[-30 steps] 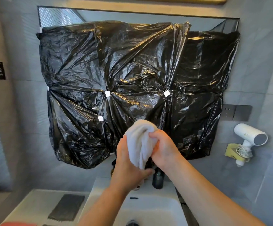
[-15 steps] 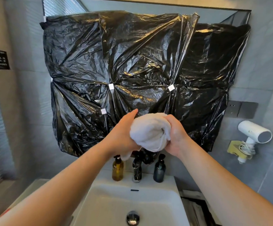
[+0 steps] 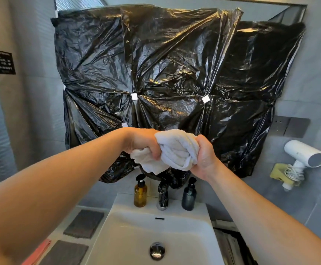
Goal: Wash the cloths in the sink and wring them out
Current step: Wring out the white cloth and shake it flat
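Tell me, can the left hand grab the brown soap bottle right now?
Probably not yet: the left hand is gripping the white cloth with the right hand. Nothing blocks the brown bottle.

At frame centre, the left hand (image 3: 143,143) and right hand (image 3: 203,155) clench a twisted white cloth (image 3: 177,150) above the sink (image 3: 127,236). Two grey cloths (image 3: 84,223) lie at lower left beside the basin.

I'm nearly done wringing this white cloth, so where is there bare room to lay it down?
The sink basin is bare around its drain. The back ledge is crowded: amber bottle, faucet, dark bottle. The left counter holds two grey cloths, with a bare strip behind them.
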Tool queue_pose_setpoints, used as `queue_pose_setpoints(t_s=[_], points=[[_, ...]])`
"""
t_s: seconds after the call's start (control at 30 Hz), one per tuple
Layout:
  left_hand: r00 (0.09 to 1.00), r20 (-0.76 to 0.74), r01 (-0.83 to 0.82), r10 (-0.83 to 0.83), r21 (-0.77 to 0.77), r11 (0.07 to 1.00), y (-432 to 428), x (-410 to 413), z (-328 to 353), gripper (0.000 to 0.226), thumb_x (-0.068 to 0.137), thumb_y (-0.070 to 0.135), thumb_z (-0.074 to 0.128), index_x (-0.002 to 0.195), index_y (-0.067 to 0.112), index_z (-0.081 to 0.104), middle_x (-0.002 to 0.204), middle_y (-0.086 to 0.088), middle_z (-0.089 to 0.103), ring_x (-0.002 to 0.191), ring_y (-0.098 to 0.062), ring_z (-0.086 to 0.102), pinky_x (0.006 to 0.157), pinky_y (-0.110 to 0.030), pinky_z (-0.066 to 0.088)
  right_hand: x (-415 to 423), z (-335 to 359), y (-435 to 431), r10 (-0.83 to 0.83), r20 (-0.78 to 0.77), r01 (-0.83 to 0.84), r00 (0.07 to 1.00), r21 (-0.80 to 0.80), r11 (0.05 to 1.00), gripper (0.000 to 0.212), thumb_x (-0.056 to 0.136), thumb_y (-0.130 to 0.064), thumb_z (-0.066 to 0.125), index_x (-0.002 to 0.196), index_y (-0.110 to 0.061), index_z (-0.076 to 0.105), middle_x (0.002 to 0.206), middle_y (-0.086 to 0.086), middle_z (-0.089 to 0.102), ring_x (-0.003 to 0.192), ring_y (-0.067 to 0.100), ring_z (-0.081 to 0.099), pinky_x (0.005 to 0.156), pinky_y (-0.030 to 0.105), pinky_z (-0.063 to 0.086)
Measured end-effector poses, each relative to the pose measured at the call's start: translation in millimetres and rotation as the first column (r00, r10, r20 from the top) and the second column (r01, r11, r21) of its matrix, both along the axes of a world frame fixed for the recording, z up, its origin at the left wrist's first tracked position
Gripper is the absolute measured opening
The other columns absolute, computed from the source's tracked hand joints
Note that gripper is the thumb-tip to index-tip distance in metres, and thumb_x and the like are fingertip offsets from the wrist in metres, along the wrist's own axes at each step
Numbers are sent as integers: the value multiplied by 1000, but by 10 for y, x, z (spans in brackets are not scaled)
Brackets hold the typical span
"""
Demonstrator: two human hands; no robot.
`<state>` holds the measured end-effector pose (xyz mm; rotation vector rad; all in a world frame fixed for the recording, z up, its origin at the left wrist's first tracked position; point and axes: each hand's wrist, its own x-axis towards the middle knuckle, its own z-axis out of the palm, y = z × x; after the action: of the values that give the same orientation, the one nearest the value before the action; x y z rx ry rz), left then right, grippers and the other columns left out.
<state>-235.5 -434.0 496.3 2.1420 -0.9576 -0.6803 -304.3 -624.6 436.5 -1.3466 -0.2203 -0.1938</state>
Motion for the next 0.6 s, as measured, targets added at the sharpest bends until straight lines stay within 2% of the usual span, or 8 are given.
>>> queue_pose_setpoints(t_s=[0.13,0.23,0.33,0.4,0.47,0.5,0.53,0.6], points=[[1000,-1,-9,9,38,999,46,34,-10,53,59,5,63,112,7,68,103,-12,73,99,-32,68,88,-44,55,89,-54,16,15,-23,-14,1000,20,1000,41,79,-37,45,90,-4,67,84,14,64,84,26,63,75,36,50],[998,-48,-30,32,33,999,67,65,-44,60,62,6,63,123,1,64,114,-18,70,103,-33,68,87,-41,57,140,-96,17,3,-43,-2,999,27,1000,41,86,-36,41,93,-5,67,86,14,64,88,29,62,76,37,49],[995,-35,-95,94,-19,995,59,75,-84,56,60,5,62,115,-4,64,96,-13,68,86,-25,64,74,-33,51,170,-25,-20,-24,-153,25,988,-1,1000,47,99,-36,37,94,-6,72,89,12,71,94,29,64,81,39,51],[961,231,-160,154,4,987,29,25,-108,50,62,8,67,108,-8,61,90,-17,65,78,-24,53,68,-33,41,188,69,-64,27,-291,-32,956,-13,999,62,101,-56,37,112,-7,74,110,15,74,109,34,66,97,45,51],[767,623,-249,157,62,966,-19,-46,-160,43,70,14,71,106,-2,54,91,-14,63,70,-22,50,60,-32,38,192,140,-73,74,-371,-77,926,7,997,75,96,-70,38,123,-8,70,122,20,70,118,37,64,107,51,46],[667,729,-299,152,75,951,-43,-93,-196,41,73,20,72,105,7,50,90,-8,59,71,-22,52,56,-32,39,196,144,-64,46,-377,-56,925,-14,998,73,96,-69,40,123,-8,70,120,20,71,117,37,65,105,50,48],[630,758,-324,169,59,944,-70,-123,-235,42,74,24,73,105,15,45,90,-4,56,74,-23,55,56,-34,43,203,135,-41,-3,-370,-11,929,-37,999,66,97,-64,45,120,-8,71,116,19,73,113,36,67,100,48,51],[705,681,-303,199,35,952,-104,-123,-323,47,71,24,75,108,16,47,93,-4,59,78,-23,59,61,-38,50,228,81,-9,-90,-334,87,938,-24,996,47,98,-48,57,113,-6,72,108,17,74,102,33,70,88,43,54]])
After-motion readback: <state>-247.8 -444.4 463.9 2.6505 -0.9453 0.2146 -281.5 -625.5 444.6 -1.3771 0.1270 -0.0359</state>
